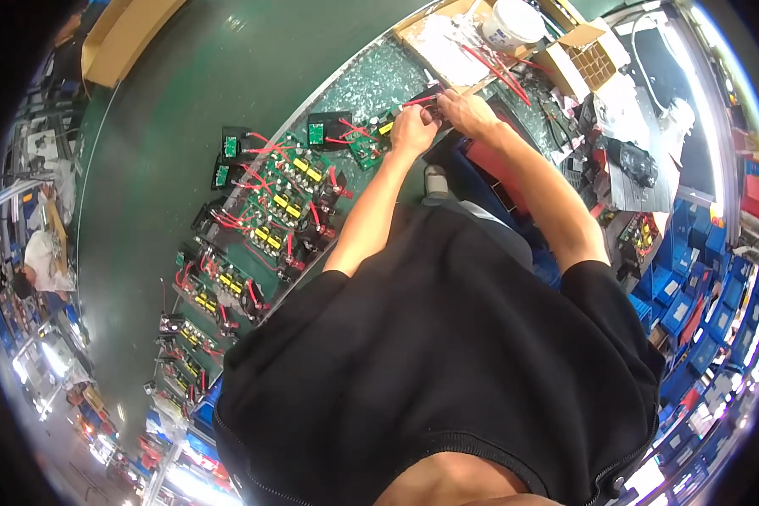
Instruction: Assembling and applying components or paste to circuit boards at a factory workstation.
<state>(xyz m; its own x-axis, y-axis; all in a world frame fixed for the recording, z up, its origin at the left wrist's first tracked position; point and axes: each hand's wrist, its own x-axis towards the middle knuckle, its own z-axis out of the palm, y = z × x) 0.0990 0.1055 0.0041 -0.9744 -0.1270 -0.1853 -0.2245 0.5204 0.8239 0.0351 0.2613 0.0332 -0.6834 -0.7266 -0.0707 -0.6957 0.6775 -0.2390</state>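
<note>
Close together at the far end of the bench, my left hand (414,132) and my right hand (469,113) are both closed. A short red wire (420,100) runs between their fingers, in front of a small black part (432,89). The fingertips hide most of what they grip. Just left of my left hand lies a green circuit board (366,148) with a yellow-wrapped component. Red wires link it to a black housing (316,131) with a small green board in it.
Several similar boards with red wires (287,205) line the bench on the left. Beyond my hands stand a cardboard tray (408,34), a white bucket (512,23) and a divided carton (594,66). Long red wires (499,74) lie at the tray. Blue bins (679,312) fill the right.
</note>
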